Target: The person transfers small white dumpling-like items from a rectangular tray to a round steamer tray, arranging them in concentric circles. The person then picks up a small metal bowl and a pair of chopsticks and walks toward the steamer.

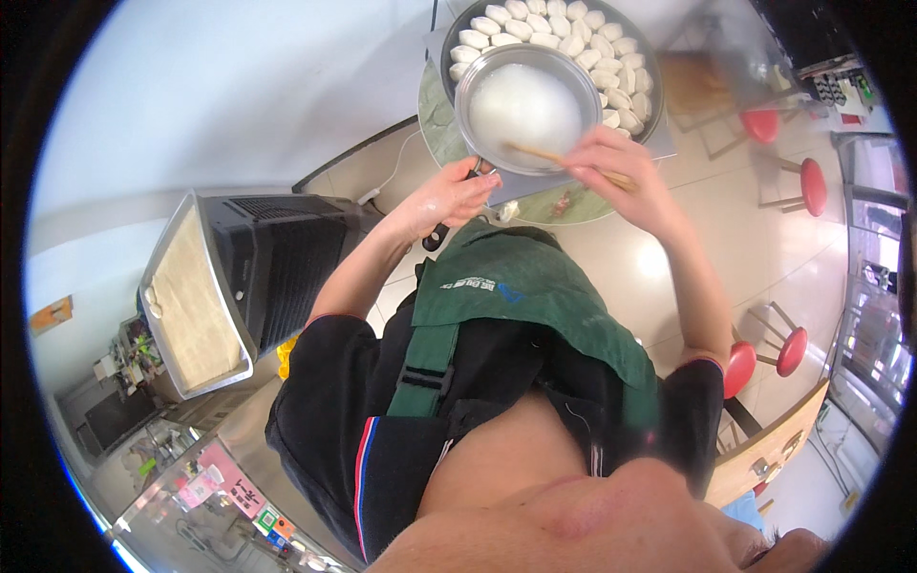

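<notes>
My left hand (453, 195) grips the black handle of a steel saucepan (463, 114), which is held over the near part of a large round pan (655, 107). White milky liquid (526, 100) fills much of the saucepan. In my right hand (616, 172) are wooden chopsticks (534, 150), their tips in the liquid near the saucepan's near side. Rows of pale, uncooked dumplings (572, 46) lie in the round pan, partly hidden by the saucepan. A small white lump (509, 210) sits at the near edge of the green round table top (566, 208), just below the saucepan.
To the left, a metal tray (247, 365) lined with cloth rests on a black appliance (279, 258). A white cable (401, 161) runs along the wall behind. Red stools (812, 188) stand on the tiled floor at right, with a wooden table (774, 440) at lower right.
</notes>
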Demonstrator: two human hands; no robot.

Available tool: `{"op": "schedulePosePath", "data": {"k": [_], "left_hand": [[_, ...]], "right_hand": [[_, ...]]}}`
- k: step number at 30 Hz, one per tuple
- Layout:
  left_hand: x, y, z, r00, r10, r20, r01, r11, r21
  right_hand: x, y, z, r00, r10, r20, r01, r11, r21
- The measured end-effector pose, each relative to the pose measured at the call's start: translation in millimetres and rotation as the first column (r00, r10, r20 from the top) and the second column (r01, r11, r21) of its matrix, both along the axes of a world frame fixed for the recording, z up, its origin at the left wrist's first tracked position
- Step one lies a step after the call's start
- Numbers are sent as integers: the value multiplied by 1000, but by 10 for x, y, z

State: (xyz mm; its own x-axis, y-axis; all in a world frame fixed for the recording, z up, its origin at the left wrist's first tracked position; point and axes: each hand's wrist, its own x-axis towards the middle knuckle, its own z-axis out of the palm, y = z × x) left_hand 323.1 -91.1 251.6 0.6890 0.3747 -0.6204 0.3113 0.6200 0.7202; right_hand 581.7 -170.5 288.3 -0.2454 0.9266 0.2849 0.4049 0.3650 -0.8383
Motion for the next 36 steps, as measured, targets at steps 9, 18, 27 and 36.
{"op": "schedulePosePath", "data": {"k": [9,18,27,36], "left_hand": [[17,180,-57,1000,4,7,-4,1000,-25],[27,414,-57,1000,20,20,-20,1000,-2],[143,687,-68,1000,0,-7,0,998,58],[261,1006,-162,998,-58,-24,60,990,124]], "right_hand": [[114,136,116,987,-135,87,138,990,-39],[214,462,-148,953,-292,84,292,956,17],[87,962,-423,862,-418,-286,421,906,-55],[43,1043,-410,756,-477,-449,411,879,-241]]}}
